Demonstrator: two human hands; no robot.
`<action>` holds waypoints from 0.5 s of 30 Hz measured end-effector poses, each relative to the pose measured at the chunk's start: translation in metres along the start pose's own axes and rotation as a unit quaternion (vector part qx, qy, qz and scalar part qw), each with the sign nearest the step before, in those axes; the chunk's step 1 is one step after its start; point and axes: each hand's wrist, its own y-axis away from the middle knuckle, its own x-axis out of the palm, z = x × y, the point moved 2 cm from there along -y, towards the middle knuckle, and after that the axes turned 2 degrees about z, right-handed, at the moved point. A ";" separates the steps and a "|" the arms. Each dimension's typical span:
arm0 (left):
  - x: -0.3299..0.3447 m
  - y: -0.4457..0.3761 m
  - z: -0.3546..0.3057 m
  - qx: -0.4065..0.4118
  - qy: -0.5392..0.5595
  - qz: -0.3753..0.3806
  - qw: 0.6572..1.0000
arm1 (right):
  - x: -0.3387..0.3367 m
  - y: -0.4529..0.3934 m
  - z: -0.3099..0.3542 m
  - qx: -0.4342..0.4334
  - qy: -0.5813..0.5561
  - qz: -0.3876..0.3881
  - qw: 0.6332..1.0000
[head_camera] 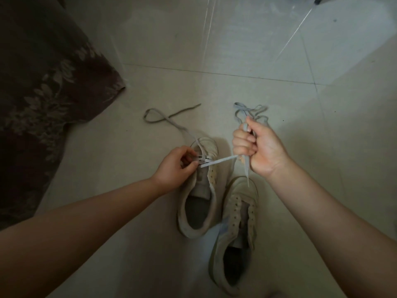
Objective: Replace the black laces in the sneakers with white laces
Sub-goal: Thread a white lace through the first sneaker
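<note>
Head view, looking down: the left hand [174, 166] pinches at the toe-end eyelets of the nearer-left sneaker [198, 190], fingers curled round the lace where two white rows already cross the tongue. From that spot a taut run of white lace [219, 161] stretches rightward and slightly up to the right hand [257, 151], which is closed in a fist round it — one end hangs down out of the bottom of the fist, and a bundle of loops [251, 111] sticks out above the thumb.

So the lace's long axis lies across, shoe to fist, and the next eyelets sit just below the left hand, toward the person. By my reckoning the lacing has only begun; the free end must come back from the right toward the shoe.

Other tail of this lace [169, 119] trails off the toe onto the tiled floor [247, 61] in a loose curl. A second sneaker [234, 233] lies just beside the first, nearer the person, eyelets bare — no lace in it. No black laces show. A dark patterned cloth [43, 82] lies at far left.
</note>
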 end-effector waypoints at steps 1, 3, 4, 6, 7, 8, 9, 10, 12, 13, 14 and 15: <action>0.002 0.000 0.002 0.002 -0.007 -0.004 1.000 | 0.000 0.000 -0.004 0.013 0.090 -0.012 0.996; 0.006 0.000 0.005 0.007 -0.022 -0.014 1.000 | -0.003 0.001 -0.014 0.037 0.337 -0.055 0.939; 0.007 0.001 0.006 0.008 -0.028 -0.019 0.999 | -0.005 0.002 -0.019 0.049 0.463 -0.072 0.882; 0.008 0.000 0.005 0.012 -0.034 -0.027 0.999 | -0.009 0.002 -0.027 0.053 0.683 -0.065 0.726; 0.008 -0.001 0.006 0.017 -0.036 -0.028 0.999 | -0.010 0.002 -0.030 0.050 0.766 -0.038 0.640; 0.009 -0.001 0.005 0.018 -0.039 -0.025 0.999 | -0.010 0.003 -0.033 0.056 0.810 -0.010 0.584; 0.010 -0.002 0.005 0.019 -0.039 -0.024 0.999 | -0.009 0.005 -0.034 0.061 0.823 0.011 0.565; 0.010 -0.002 0.005 0.015 -0.041 -0.023 0.999 | -0.007 0.005 -0.032 0.053 0.817 0.024 0.574; 0.009 -0.001 0.003 0.010 -0.032 -0.029 0.999 | 0.001 0.004 -0.028 0.016 0.764 0.020 0.645; 0.008 0.001 0.001 0.019 -0.022 -0.025 0.999 | 0.005 0.002 -0.027 -0.004 0.730 0.012 0.683; 0.005 0.004 -0.005 0.040 -0.015 -0.011 0.999 | 0.010 -0.001 -0.027 -0.031 0.713 0.007 0.701; 0.004 0.008 -0.010 0.064 0.013 0.012 0.998 | 0.015 -0.005 -0.027 -0.064 0.713 0.004 0.698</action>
